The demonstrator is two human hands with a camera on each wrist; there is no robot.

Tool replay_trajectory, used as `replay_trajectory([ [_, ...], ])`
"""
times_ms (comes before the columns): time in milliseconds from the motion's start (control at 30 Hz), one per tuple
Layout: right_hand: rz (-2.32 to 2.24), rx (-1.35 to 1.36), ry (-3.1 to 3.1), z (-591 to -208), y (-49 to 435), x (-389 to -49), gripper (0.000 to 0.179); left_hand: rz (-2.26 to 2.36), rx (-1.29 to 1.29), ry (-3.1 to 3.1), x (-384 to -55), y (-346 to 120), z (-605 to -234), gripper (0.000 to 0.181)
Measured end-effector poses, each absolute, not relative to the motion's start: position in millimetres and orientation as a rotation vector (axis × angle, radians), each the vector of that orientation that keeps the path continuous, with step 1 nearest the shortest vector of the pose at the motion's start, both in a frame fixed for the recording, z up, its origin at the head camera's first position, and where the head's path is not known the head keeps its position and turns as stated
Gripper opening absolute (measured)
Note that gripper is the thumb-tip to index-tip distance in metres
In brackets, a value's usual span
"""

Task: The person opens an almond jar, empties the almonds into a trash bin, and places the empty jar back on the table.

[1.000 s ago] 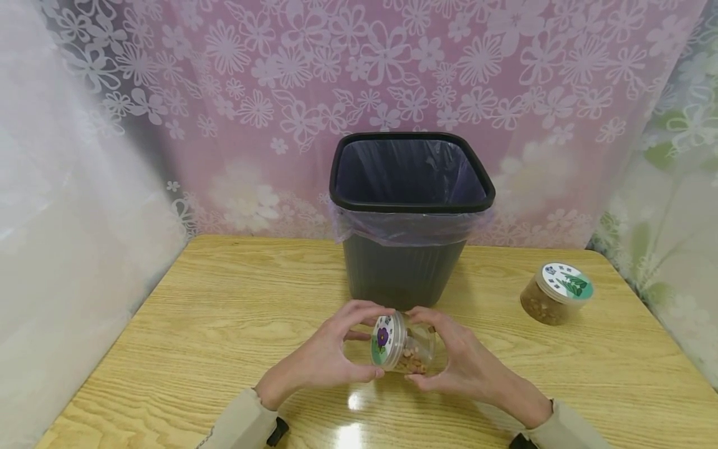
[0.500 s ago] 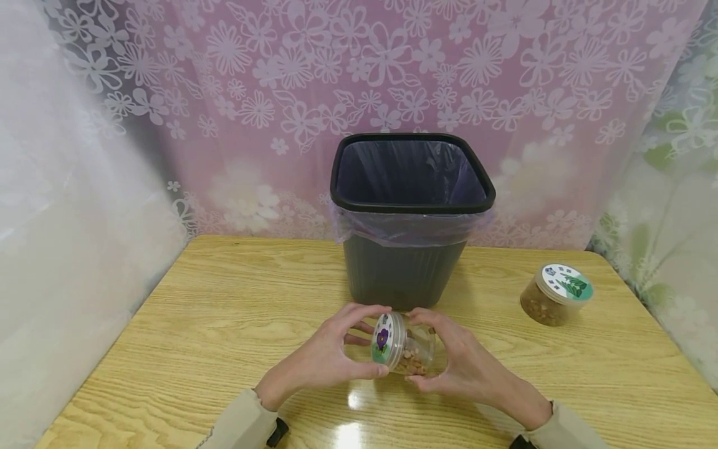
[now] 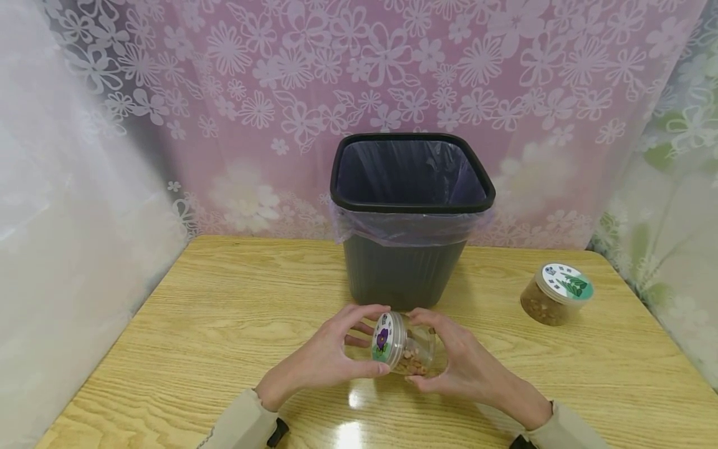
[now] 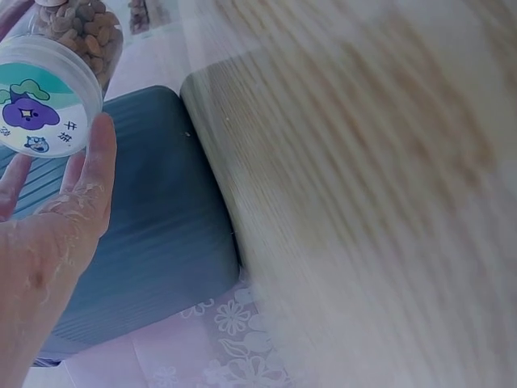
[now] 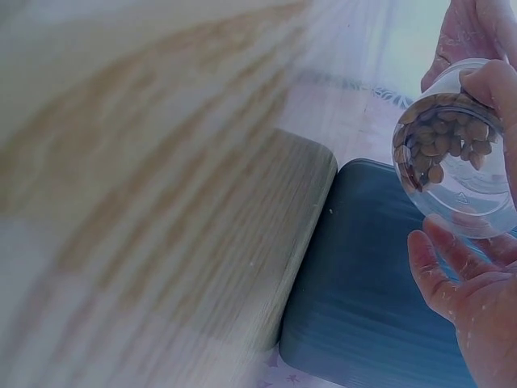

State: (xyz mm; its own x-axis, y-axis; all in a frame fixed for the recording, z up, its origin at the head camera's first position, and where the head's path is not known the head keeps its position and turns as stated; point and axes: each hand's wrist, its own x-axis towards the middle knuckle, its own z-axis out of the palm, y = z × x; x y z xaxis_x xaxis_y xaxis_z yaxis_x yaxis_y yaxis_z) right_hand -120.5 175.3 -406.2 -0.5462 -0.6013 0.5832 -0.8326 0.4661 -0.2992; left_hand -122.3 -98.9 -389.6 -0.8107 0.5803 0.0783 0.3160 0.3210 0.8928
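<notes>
A clear plastic jar [image 3: 412, 354], partly filled with small brown nut-like pieces, is tipped on its side between my two hands. Its round lid [image 3: 382, 340], printed with a purple figure and green, faces left. My left hand [image 3: 331, 352] holds the lid, index finger along its top edge and thumb at its bottom edge. From the other side, my right hand [image 3: 468, 362] grips the jar body with thumb and fingers. The right wrist view shows the jar's base [image 5: 477, 198], with the brown pieces gathered on one side.
Just beyond the hands stands a dark bin [image 3: 401, 268] with a translucent purple liner. Another lidded jar [image 3: 555, 294], with brown contents and a green-printed lid, is at the right on the wooden table [image 3: 241, 312]. A pink floral curtain [image 3: 269, 125] hangs behind.
My left thumb and index finger have shifted slightly at the lid's edges, and its print looks slightly turned. The right hand, jar body and bin stay in place.
</notes>
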Motion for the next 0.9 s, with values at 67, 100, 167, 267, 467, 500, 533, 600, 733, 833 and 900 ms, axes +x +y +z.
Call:
replay_trajectory([
  [67,0.794,1.200,-2.326,-405.7,175.3,-120.3,0.089,1.474,0.834,2.348,-122.3,-99.8,-389.3,0.083],
  [100,0.793,1.199,-2.327,-405.5,175.4,-120.2,0.089,1.468,0.845,2.357,-122.4,-100.3,-389.3,0.085],
  [167,0.794,1.199,-2.329,-404.9,175.7,-120.1,0.089,1.466,0.877,2.364,-122.4,-101.2,-389.2,0.090],
  [267,0.790,1.189,-2.345,-404.2,175.7,-119.4,0.088,1.483,0.946,2.358,-122.8,-102.0,-389.2,0.092],
  [467,0.791,1.206,-2.335,-404.3,174.7,-119.8,0.087,1.484,1.051,2.352,-124.0,-101.2,-388.7,0.088],
  [500,0.793,1.213,-2.329,-404.4,174.5,-120.1,0.087,1.479,1.053,2.356,-124.0,-101.1,-388.4,0.087],
  [533,0.797,1.220,-2.324,-404.7,174.3,-120.5,0.087,1.475,1.054,2.358,-123.8,-101.1,-388.1,0.087],
  [600,0.803,1.226,-2.325,-404.8,173.8,-120.8,0.087,1.474,1.061,2.358,-123.6,-100.7,-388.0,0.087],
  [733,0.805,1.229,-2.325,-405.8,173.8,-120.7,0.088,1.479,1.068,2.356,-123.4,-100.4,-389.1,0.087],
  [833,0.803,1.224,-2.326,-406.6,174.2,-120.0,0.088,1.486,1.071,2.351,-123.3,-100.4,-390.0,0.086],
  [900,0.806,1.223,-2.326,-406.9,174.1,-119.5,0.088,1.481,1.063,2.353,-122.8,-100.6,-390.1,0.086],
])
